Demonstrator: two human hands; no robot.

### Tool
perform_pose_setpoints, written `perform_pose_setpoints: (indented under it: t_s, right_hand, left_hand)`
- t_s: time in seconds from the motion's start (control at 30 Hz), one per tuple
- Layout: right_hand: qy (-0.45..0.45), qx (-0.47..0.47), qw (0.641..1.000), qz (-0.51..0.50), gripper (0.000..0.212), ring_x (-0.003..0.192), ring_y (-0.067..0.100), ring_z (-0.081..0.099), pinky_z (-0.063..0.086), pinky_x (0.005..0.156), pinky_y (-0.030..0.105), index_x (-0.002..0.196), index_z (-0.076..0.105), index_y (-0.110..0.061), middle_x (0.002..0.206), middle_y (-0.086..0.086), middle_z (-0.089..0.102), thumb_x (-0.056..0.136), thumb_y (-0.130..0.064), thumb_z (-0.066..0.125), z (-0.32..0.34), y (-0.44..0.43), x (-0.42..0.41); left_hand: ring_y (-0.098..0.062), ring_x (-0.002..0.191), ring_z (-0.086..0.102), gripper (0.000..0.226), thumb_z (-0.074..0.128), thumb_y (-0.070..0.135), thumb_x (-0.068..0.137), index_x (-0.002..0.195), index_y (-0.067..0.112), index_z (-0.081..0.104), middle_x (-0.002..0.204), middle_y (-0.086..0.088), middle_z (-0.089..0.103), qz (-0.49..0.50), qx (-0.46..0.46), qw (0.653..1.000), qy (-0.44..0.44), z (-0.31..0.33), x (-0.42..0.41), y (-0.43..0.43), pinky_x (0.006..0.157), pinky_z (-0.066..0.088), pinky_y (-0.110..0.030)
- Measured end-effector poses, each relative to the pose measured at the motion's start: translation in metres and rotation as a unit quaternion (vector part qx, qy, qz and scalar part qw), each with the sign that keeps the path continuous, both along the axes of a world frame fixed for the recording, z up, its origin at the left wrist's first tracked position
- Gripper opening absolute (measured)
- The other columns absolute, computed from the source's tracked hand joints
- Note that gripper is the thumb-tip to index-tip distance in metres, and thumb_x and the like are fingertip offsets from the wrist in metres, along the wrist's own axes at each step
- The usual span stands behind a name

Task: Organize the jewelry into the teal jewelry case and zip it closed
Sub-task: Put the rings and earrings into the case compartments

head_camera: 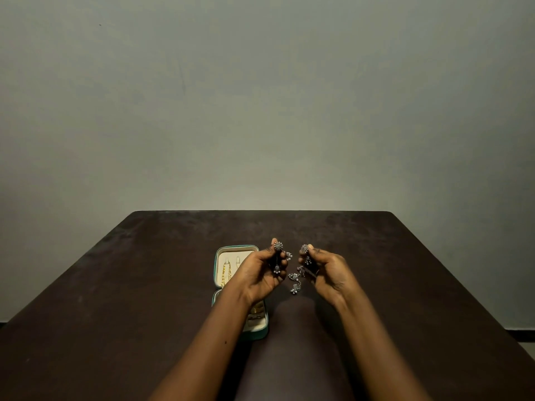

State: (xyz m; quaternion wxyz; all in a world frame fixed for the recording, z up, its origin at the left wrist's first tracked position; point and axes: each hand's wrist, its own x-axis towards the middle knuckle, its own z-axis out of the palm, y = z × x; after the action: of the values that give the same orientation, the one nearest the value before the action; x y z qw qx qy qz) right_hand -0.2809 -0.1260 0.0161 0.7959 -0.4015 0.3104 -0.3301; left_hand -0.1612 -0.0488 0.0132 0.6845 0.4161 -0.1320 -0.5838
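Left hand [262, 274], right hand [330, 274] pinch dangling silver jewelry [295, 287].

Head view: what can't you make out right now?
- Teal case lower tray: head view, mostly behind the left forearm; contents unclear.
- Silver earrings in the left hand and right hand: head view, small, dim; separate or tangled, cannot tell.
- Gold chain in the lid: head view, lower end behind the left hand.

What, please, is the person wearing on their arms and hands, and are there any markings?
Nothing worn shows. The left hand and right hand are gloveless. The left forearm and right forearm are bare to the frame's bottom edge, with no sleeves, watch or bracelet. The left forearm has one small dark spot.
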Motion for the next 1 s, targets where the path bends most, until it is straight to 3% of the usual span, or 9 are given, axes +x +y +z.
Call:
perform_pose_setpoints:
  t_s: [0.27,0.37,0.43,0.5,0.57,0.7,0.9,1.0]
  right_hand:
    - [-0.036,0.042,0.998,0.017,0.024,0.045,0.007,0.060,0.041,0.063,0.023,0.073,0.057,-0.010,0.052,-0.003,0.064,0.093,-0.006,0.044,-0.010,-0.009,-0.006]
    - [0.008,-0.014,1.000,-0.012,0.023,0.044,0.008,0.056,0.045,0.051,0.021,0.074,0.055,-0.010,0.057,0.002,0.062,0.093,-0.004,0.045,-0.016,-0.013,-0.008]
    - [0.086,-0.095,0.991,-0.049,0.023,0.045,0.010,0.049,0.038,0.045,0.020,0.072,0.053,-0.010,0.061,0.005,0.056,0.094,-0.004,0.046,-0.024,-0.017,-0.011]
    - [0.152,-0.152,0.974,-0.074,0.025,0.045,0.011,0.042,0.032,0.044,0.020,0.070,0.053,-0.011,0.059,0.005,0.051,0.094,-0.006,0.049,-0.036,-0.023,-0.013]
    - [0.209,-0.199,0.953,-0.090,0.025,0.047,0.012,0.042,0.032,0.046,0.023,0.068,0.055,-0.013,0.057,0.003,0.051,0.092,-0.008,0.052,-0.048,-0.027,-0.015]
    - [0.306,-0.303,0.896,-0.110,0.019,0.062,0.012,0.054,0.042,0.065,0.027,0.067,0.060,-0.018,0.067,-0.001,0.062,0.086,-0.012,0.062,-0.061,-0.031,-0.016]
    - [0.380,-0.415,0.822,-0.086,0.009,0.072,0.013,0.056,0.040,0.066,0.025,0.079,0.067,-0.012,0.077,0.006,0.068,0.085,-0.018,0.063,-0.062,-0.030,-0.010]
    - [0.401,-0.440,0.801,-0.065,0.010,0.075,0.015,0.060,0.041,0.066,0.026,0.082,0.068,-0.012,0.085,0.007,0.071,0.084,-0.021,0.064,-0.065,-0.030,-0.004]
  left_hand:
    - [-0.006,0.050,0.058,0.027,0.040,0.020,0.097,0.077,0.012,0.056,0.058,0.005,0.062,-0.016,0.015,1.000,-0.011,-0.003,0.001,-0.003,0.061,0.039,-0.021]
    - [-0.008,0.062,0.059,0.025,0.040,0.015,0.098,0.080,0.013,0.058,0.062,0.004,0.065,0.006,0.028,0.996,-0.086,-0.006,0.000,-0.007,0.061,0.041,-0.021]
    - [-0.010,0.070,0.057,0.023,0.045,0.015,0.097,0.078,0.014,0.059,0.068,0.001,0.063,0.026,0.029,0.989,-0.143,-0.007,-0.001,-0.011,0.065,0.039,-0.023]
    - [-0.008,0.066,0.054,0.023,0.049,0.015,0.096,0.074,0.013,0.058,0.069,-0.001,0.058,0.028,0.027,0.978,-0.207,-0.008,-0.001,-0.015,0.064,0.039,-0.021]
    - [-0.001,0.053,0.046,0.027,0.052,0.013,0.094,0.068,0.011,0.056,0.057,0.004,0.053,0.023,0.035,0.957,-0.288,-0.010,-0.001,-0.019,0.059,0.036,-0.016]
    - [0.002,0.049,0.043,0.023,0.062,0.022,0.089,0.068,0.012,0.062,0.047,0.014,0.052,0.028,0.083,0.898,-0.432,-0.019,0.005,-0.025,0.052,0.035,-0.014]
    - [-0.005,0.044,0.051,0.025,0.066,0.025,0.087,0.064,0.014,0.064,0.048,0.005,0.060,0.072,0.116,0.873,-0.468,-0.034,0.013,-0.028,0.054,0.044,-0.019]
    - [-0.006,0.047,0.056,0.026,0.068,0.019,0.086,0.060,0.015,0.067,0.047,0.005,0.063,0.064,0.132,0.870,-0.471,-0.041,0.019,-0.030,0.065,0.049,-0.024]
